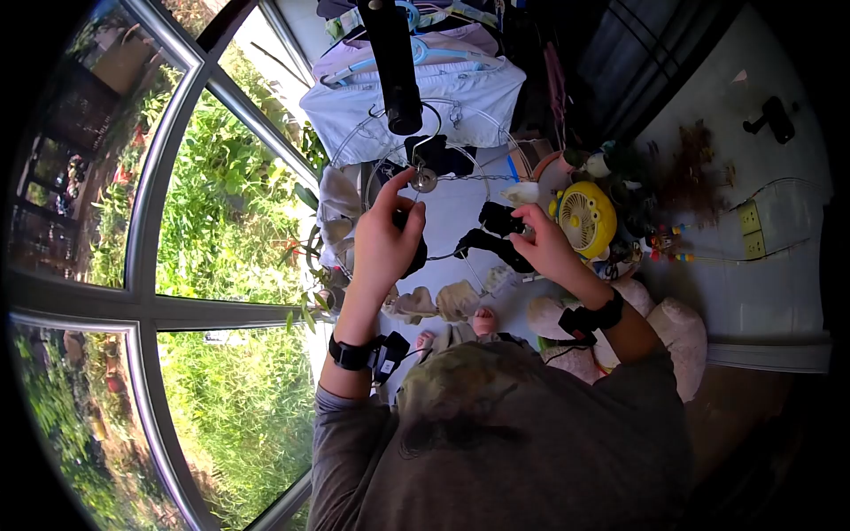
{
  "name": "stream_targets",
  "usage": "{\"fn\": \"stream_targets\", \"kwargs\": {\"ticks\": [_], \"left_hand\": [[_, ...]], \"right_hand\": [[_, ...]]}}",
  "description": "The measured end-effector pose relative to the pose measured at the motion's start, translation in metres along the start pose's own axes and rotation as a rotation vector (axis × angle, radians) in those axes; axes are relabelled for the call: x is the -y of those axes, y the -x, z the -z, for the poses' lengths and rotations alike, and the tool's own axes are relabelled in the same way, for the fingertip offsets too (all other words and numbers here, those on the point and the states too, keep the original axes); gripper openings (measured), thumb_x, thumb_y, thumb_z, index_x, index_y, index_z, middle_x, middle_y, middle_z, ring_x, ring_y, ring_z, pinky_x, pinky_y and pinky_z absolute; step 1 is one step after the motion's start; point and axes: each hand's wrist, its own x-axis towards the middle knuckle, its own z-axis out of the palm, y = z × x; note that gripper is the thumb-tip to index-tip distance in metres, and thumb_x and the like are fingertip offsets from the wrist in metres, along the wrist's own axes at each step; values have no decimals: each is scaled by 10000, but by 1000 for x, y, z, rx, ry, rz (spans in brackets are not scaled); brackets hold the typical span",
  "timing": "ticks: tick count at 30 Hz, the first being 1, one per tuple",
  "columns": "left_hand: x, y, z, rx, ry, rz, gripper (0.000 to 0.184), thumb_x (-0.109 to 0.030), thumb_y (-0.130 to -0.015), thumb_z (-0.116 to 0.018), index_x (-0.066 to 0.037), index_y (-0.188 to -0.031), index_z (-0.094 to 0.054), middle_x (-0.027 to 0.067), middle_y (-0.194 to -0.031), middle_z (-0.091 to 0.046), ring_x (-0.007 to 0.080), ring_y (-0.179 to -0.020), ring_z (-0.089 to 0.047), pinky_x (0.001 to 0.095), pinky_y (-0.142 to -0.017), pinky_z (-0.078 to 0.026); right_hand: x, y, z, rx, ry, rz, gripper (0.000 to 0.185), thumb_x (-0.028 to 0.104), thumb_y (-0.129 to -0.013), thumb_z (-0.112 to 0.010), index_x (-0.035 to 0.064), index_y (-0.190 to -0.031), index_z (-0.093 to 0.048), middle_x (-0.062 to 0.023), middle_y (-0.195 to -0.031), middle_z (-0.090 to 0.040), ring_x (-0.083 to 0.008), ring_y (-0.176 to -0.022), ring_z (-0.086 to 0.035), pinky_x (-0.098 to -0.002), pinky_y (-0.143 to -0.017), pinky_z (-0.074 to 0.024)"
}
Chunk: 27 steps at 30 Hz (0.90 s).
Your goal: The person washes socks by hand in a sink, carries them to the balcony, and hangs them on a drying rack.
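A round wire drying rack (pixel 360 190) hangs by a hook (pixel 432 133) below a dark pole (pixel 390 71), with pale socks (pixel 338 205) and dark items clipped round it. My left hand (pixel 385 232) is raised at the rack's middle, its fingertips by the metal disc (pixel 424 180) under the hook; thumb and index finger are apart. At the rack's right side my right hand (pixel 542 241) has its fingers pinched at a black cloth item (pixel 500 218). Another black item (pixel 496 249) hangs just below it. Both wrists wear black bands.
Behind the rack hang a white cloth (pixel 416 99) and clothes on hangers. A yellow fan (pixel 586 219) and plants stand to the right, above a pink plush toy (pixel 677 341). Window frames (pixel 142 221) line the left. A wall socket (pixel 751 230) is at far right.
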Motion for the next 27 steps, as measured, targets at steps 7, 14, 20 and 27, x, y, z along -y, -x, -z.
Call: {"fn": "stream_targets", "kwargs": {"ticks": [7,14,20,27], "left_hand": [[-3,0,1,37,1,7,405,-94,-812,-591,-104,-1210,-514,76,-689,-622,173,-569,-583,290,-562,-454],[1,1,3,21,26,22,427,-98,-819,-590,-96,-1235,-495,71,-705,-625,143,-579,-574,270,-568,-452],[6,0,1,34,75,38,448,-104,-822,-591,-85,-1254,-472,72,-723,-626,127,-612,-572,267,-599,-453],[2,-2,-1,88,86,50,473,-137,-819,-619,-72,-1262,-464,47,-802,-631,121,-635,-567,251,-618,-452]], "right_hand": [[-1,-7,-18,68,219,25,466,181,-791,-663,-13,-1163,-460,-183,-980,-603,-273,-764,-617,-352,-699,-482],[-11,-13,-19,166,324,126,411,151,-784,-621,7,-1154,-516,-177,-1041,-582,-324,-937,-576,-377,-797,-464],[6,-17,-25,127,854,245,185,113,-750,-622,51,-908,-548,-108,-813,-583,-306,-805,-560,-405,-683,-467],[-6,-20,-30,94,919,297,161,141,-750,-633,55,-865,-561,-100,-768,-579,-302,-806,-560,-403,-663,-474]]}}
